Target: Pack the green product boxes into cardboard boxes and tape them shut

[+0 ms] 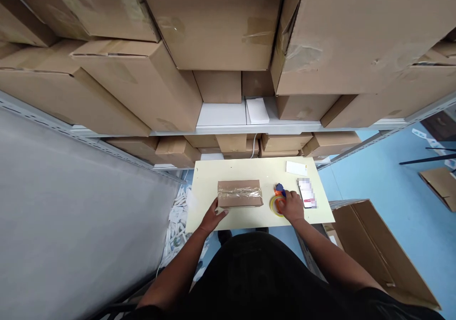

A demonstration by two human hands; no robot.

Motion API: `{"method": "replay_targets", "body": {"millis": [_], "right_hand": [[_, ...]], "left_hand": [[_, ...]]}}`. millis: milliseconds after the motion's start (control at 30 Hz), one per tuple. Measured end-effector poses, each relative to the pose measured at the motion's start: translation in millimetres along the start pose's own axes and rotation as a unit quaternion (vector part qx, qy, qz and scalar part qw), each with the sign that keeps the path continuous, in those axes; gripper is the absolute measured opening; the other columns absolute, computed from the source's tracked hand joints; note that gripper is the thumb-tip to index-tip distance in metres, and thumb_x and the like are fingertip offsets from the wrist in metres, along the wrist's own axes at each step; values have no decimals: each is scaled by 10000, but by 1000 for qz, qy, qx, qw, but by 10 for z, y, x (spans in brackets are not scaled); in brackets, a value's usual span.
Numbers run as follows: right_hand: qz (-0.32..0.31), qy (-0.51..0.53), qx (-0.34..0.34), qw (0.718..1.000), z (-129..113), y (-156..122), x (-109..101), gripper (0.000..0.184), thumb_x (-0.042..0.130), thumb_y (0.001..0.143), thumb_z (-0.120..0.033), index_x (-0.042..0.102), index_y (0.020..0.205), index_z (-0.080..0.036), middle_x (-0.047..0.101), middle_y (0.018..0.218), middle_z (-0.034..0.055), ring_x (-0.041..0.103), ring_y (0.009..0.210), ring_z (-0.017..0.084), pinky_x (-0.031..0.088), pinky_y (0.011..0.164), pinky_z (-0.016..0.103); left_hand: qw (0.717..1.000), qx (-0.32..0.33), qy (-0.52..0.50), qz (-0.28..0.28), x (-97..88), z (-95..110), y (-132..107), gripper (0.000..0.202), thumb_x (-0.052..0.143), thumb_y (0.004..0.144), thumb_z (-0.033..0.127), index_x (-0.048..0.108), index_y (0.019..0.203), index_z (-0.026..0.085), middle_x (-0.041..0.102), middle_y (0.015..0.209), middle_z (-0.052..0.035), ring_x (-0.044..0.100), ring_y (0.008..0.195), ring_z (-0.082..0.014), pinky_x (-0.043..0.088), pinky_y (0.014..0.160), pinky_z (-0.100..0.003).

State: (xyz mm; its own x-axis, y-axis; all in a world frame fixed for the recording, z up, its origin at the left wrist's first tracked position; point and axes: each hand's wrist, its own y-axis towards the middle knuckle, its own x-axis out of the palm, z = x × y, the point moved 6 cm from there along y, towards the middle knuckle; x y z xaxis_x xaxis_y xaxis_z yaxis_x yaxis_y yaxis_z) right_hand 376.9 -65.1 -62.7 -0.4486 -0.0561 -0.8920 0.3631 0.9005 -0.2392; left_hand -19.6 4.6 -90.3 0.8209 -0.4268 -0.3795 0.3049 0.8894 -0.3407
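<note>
A small cardboard parcel [240, 193] wrapped in clear tape lies on a pale yellow table [249, 173]. My left hand [214, 214] rests at the parcel's near left corner, fingers curled against its edge. To the parcel's right, my right hand [292, 205] is closed over a tape dispenser [278, 198] with an orange and blue body and a yellowish roll, which sits on the table.
A phone [307, 192] lies right of the dispenser, and a white slip [296, 168] lies at the far right of the table. Shelves packed with cardboard boxes [221, 25] rise behind. An open carton [377, 244] stands on the blue floor at right. Paper scraps [178, 220] litter the left.
</note>
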Motion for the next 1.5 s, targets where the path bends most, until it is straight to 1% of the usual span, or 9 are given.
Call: {"method": "replay_targets", "body": {"millis": [200,367,567,667,800,933,1133,1367,1500], "right_hand": [[-109,149,-108,977,-756,-246,411,474,617,886,-296,543,1351,-245,686,1172,74,685,959,225,552,865,363],[-58,82,-62,993,-1059,-5,268,251,506,988,-342,606,1135,-165,667,1113,135,640,1035,258,485,881,341],[-115,51,-29,992,-1127,362,162,291,443,1032,-369,640,1087,-163,696,1118,116,638,981,229,457,816,295],[-99,55,-27,993,-899,325,60,295,421,1027,-330,630,1163,-173,688,1147,98,628,1042,232,457,858,291],[-22,-28,81,996,-167,134,-102,359,538,935,-359,571,1221,-143,627,1217,195,610,1141,328,486,889,385],[-108,-26,163,980,389,42,92,455,633,879,-466,557,1214,-166,668,1128,175,694,1010,312,524,751,358],[-119,26,144,982,456,78,208,282,489,969,-365,606,1145,-179,725,1088,145,717,959,262,509,725,311],[19,80,12,997,225,-375,-98,531,453,956,-306,483,1470,-178,669,1334,156,643,1206,312,512,1022,428],[54,121,-25,991,64,-628,-177,600,457,938,-279,422,1526,-166,608,1417,167,572,1321,316,468,1128,482]], "left_hand": [[1000,-14,-4,2,-17,151,38,658,545,931,582,510,1466,202,693,1353,-119,697,1165,-272,550,1013,-431],[995,1,76,70,-136,358,192,597,455,969,600,658,1290,139,725,1137,-146,701,1018,-280,551,936,-431],[990,-26,124,56,-90,500,457,512,490,962,496,719,1200,104,734,998,-145,700,976,-296,548,888,-423],[994,-29,93,43,-80,490,445,497,520,953,507,722,1199,124,756,1014,-131,710,970,-287,555,879,-414],[991,-47,95,77,-218,418,218,469,528,935,494,709,1211,162,748,1127,-117,713,1020,-271,554,939,-422],[990,5,107,95,-269,643,-61,388,520,940,457,724,1133,189,741,1140,-98,699,1067,-263,540,984,-416],[993,57,89,-47,360,1361,-74,307,550,948,460,730,1047,233,752,1045,-62,704,991,-238,547,915,-372],[960,-204,-78,-177,1254,1744,315,566,499,910,722,637,920,173,699,804,-75,646,621,-167,457,534,-267],[949,-216,-97,-206,1480,1896,390,491,557,904,658,608,819,176,659,696,-39,572,524,-123,370,486,-239]]}}
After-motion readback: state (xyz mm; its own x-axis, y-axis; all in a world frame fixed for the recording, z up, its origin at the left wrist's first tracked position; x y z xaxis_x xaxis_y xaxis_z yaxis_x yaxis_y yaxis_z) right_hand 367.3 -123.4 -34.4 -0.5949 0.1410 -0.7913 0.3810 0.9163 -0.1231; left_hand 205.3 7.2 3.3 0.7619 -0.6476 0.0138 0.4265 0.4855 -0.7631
